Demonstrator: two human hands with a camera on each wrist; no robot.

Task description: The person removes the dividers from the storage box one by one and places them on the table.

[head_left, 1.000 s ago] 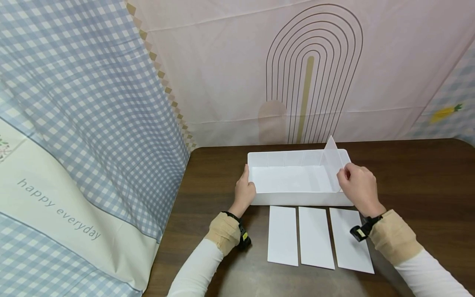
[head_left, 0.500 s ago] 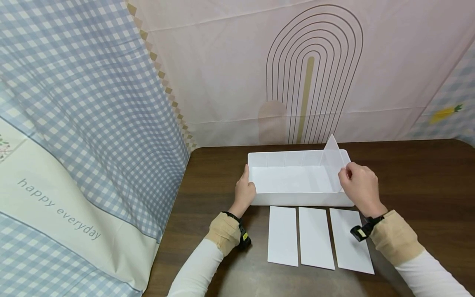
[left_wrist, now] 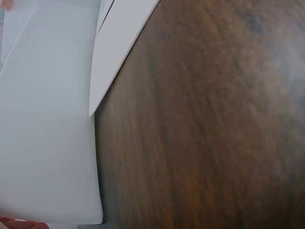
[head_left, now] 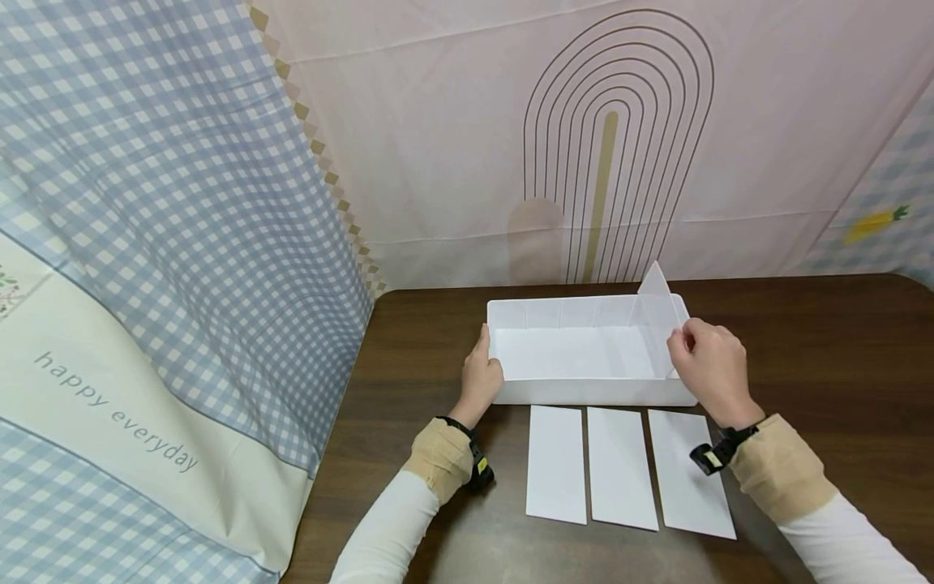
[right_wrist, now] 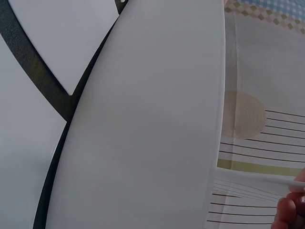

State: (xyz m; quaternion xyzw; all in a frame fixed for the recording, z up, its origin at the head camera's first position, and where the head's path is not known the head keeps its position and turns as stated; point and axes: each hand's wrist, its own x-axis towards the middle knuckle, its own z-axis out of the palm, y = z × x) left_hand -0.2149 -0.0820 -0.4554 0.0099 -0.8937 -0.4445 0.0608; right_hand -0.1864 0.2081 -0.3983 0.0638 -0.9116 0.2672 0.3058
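Note:
A long white open-topped box (head_left: 598, 391) stands near the back of the table. My left hand (head_left: 481, 380) holds its left end, the index finger lying along the end wall and the thumb at the front corner. Toward the right end of the box, a thin white divider panel (head_left: 657, 312) stands tilted, its far corner poking above the back wall. My right hand (head_left: 711, 365) pinches the near upper edge of this panel; in the right wrist view its fingertips (right_wrist: 286, 212) show at the lower right. The thumb and panel edge are partly hidden in the head view.
In front of the box, three white flat panels lie side by side: a left panel (head_left: 557, 464), a middle panel (head_left: 622, 468) and a right panel (head_left: 689, 470). The brown wooden table (head_left: 824, 357) meets a patterned cloth backdrop (head_left: 452, 146) behind; checked cloth (head_left: 182, 203) hangs left.
My right hand has shifted slightly to the right with the divider panel, whose far corner sits a little higher and further right. My left hand, the box and the flat panels stay put.

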